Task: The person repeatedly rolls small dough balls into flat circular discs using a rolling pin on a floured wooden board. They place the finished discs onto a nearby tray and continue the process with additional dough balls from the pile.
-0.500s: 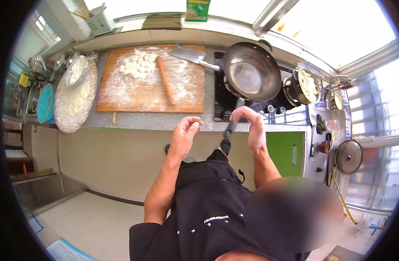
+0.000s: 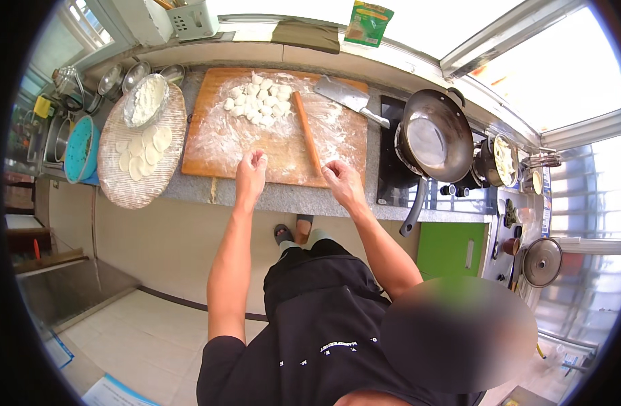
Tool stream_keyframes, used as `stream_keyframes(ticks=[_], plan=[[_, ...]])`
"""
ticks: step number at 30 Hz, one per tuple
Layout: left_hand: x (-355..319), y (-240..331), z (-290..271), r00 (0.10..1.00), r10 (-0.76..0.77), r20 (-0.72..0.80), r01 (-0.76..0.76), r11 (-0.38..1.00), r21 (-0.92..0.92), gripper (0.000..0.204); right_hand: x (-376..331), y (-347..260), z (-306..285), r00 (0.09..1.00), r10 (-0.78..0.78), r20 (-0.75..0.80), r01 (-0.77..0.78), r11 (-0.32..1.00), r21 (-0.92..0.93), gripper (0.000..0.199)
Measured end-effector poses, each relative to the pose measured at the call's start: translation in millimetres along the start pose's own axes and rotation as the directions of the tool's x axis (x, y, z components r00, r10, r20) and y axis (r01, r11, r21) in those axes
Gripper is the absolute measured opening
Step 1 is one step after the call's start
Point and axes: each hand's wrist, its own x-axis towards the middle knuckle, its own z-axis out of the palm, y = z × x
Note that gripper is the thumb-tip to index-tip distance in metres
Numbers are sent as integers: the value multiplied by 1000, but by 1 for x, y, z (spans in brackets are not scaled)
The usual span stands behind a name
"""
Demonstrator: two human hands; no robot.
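Left hand: the left hand [image 2: 251, 169] hovered over the near edge of the floured board [image 2: 216, 145], fingers [image 2: 258, 160] curled narrow; whether they pinched a bit of dough could not be told.
Right hand: the right hand [image 2: 341, 179] sat at the board's near right corner, fingers loosely bent and holding nothing visible.
Dough: a heap of small dough pieces [image 2: 258, 103] lay at the far side of the board, well apart from both hands.
Pin: a rolling pin [image 2: 307, 132] lay lengthwise on the board, just beyond the right hand.
Cleaver: a cleaver [image 2: 344, 93] rested at the far right corner, blade on the board.
Tray: a round tray [image 2: 131, 193] of flat wrappers overhung the desk [image 2: 283, 197] on the left.
Risk: a nudge could probably roll the pin off; a reach for dough might brush the blade; the tray could tip if bumped.
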Motion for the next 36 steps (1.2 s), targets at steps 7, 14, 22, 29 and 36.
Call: stream_keyframes(ticks=[7,14,22,29,36], plan=[[101,-32,5,993,73,-98,-41,952,302,30,61,26,46,996,-55,-63,29,930,-366,47],[137,-42,39,976,96,-196,-6,910,415,27,78,47,49,977,-193,-93,119,850,-513,35],[137,-29,52,997,79,-26,-68,957,283,20,81,53,15,974,-165,-154,41,800,-598,32],[124,-39,15,944,-116,308,137,989,-47,24,85,18,42,859,-410,-307,130,754,-644,33],[131,-48,-22,855,-135,501,104,991,89,23,113,-8,114,932,-344,-110,272,868,-415,31]])
